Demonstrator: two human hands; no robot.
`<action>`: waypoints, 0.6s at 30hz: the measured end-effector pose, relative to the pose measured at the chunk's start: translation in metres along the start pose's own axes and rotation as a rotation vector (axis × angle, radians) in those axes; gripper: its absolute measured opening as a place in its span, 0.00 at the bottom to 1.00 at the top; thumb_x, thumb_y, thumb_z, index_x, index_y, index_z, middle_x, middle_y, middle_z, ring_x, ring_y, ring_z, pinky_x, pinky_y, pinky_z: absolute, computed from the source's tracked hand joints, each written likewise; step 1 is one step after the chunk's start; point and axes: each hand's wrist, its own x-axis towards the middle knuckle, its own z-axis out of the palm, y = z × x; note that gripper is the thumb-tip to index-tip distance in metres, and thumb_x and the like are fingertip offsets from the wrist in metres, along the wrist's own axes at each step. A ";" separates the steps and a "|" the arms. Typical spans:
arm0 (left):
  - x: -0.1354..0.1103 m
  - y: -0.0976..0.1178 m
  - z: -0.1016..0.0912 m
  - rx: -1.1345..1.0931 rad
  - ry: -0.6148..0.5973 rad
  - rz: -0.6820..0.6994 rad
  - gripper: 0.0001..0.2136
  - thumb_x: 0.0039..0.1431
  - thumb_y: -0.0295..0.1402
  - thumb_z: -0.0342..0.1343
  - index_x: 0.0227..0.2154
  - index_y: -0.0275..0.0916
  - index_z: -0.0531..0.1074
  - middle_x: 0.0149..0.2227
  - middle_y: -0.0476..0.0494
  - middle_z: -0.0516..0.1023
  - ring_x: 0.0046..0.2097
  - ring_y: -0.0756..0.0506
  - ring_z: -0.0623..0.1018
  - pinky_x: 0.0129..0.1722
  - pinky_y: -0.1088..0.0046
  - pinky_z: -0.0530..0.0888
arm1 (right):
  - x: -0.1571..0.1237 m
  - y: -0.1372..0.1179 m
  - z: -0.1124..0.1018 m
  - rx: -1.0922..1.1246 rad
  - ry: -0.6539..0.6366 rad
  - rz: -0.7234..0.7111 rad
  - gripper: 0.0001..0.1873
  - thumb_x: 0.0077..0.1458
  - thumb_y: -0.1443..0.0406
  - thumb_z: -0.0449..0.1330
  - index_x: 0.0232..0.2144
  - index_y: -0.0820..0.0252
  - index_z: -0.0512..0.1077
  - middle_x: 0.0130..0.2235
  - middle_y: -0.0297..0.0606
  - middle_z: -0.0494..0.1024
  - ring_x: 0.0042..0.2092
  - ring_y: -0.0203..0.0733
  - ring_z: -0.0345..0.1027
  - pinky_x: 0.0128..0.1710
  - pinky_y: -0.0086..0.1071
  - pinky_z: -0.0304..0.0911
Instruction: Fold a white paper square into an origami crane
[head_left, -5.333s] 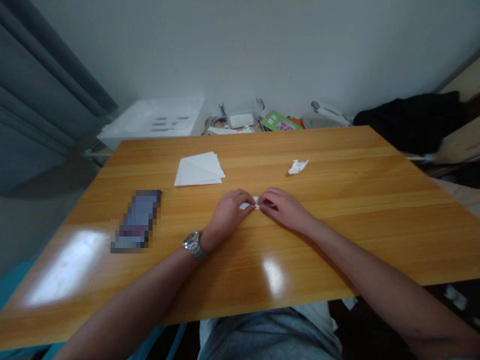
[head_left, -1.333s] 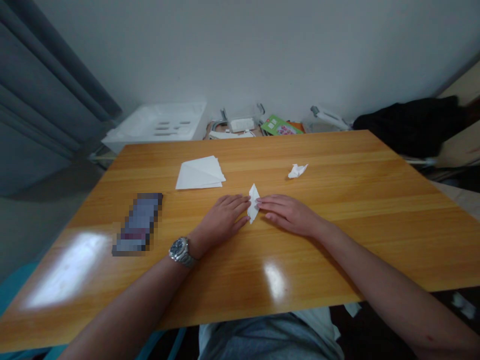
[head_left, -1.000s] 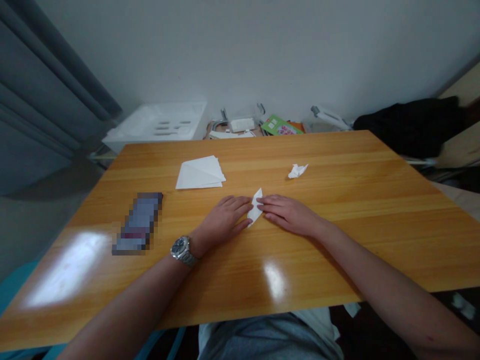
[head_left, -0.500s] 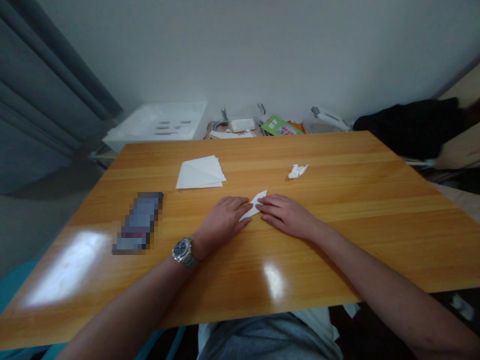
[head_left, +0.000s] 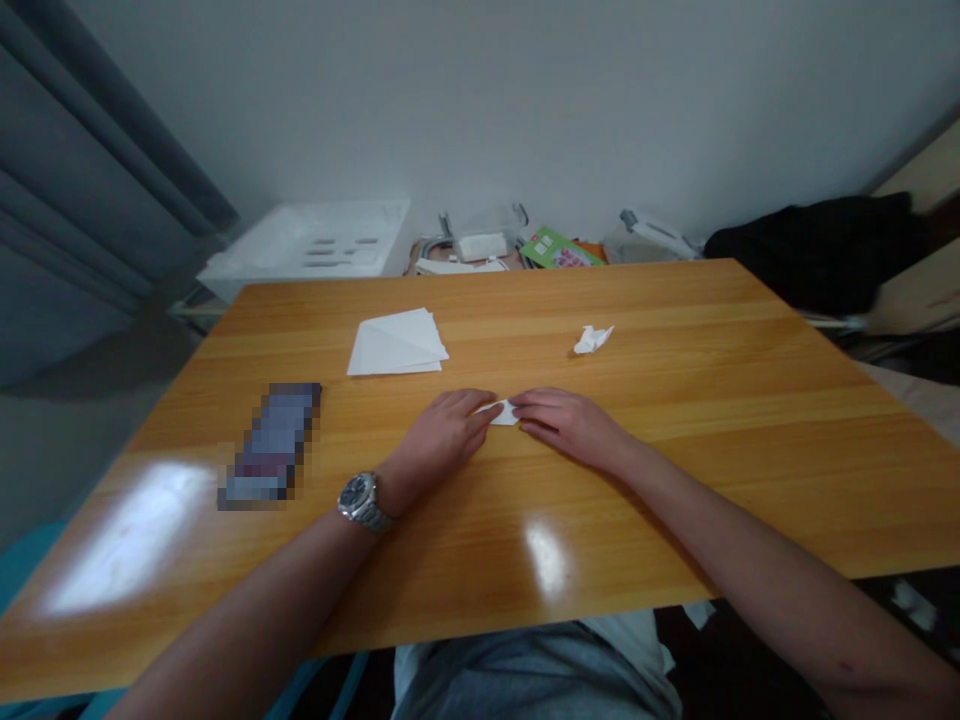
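A: Where's the paper [head_left: 505, 412]?

B: Between the hands, on or just above the table [head_left: 480, 560]. The left hand [head_left: 448, 428] touches its nine o'clock end, the right hand [head_left: 566, 424] its three o'clock end.

A: And the fingers?

B: Close together rather than spread, tips on the paper. Whether they pinch or only press, I can't tell.

A: What might go wrong?

B: It's small, so uneven pressure could skew a crease, and a tug from both ends could tear it. The glossy table might let it slip too.

A: Anything to read?

B: No. From the paper, the phone [head_left: 274, 440] at nine o'clock is pixelated; the watch [head_left: 357, 494] at eight shows no legible brand. The green booklet [head_left: 556, 248] at one has pale marks, too small to read. The sheets [head_left: 397, 342] at ten look blank.
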 end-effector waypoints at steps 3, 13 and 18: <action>0.001 0.004 -0.001 0.016 0.014 0.016 0.17 0.69 0.27 0.52 0.58 0.38 0.71 0.56 0.37 0.76 0.54 0.39 0.75 0.56 0.58 0.73 | 0.000 0.000 0.002 0.008 -0.005 0.014 0.09 0.67 0.66 0.58 0.45 0.58 0.79 0.51 0.43 0.82 0.52 0.47 0.76 0.54 0.44 0.72; 0.005 0.013 0.002 -0.016 0.037 -0.028 0.12 0.72 0.38 0.52 0.49 0.40 0.76 0.49 0.41 0.80 0.48 0.41 0.78 0.50 0.61 0.73 | 0.004 -0.004 0.003 -0.003 0.020 0.009 0.07 0.67 0.65 0.60 0.41 0.59 0.79 0.44 0.44 0.82 0.46 0.47 0.75 0.47 0.41 0.72; 0.006 0.014 0.003 -0.061 0.049 -0.067 0.10 0.71 0.37 0.53 0.46 0.41 0.77 0.48 0.42 0.80 0.47 0.42 0.78 0.48 0.62 0.74 | 0.004 -0.006 0.003 0.016 0.030 0.022 0.07 0.66 0.65 0.60 0.42 0.58 0.78 0.45 0.44 0.81 0.46 0.47 0.74 0.48 0.42 0.71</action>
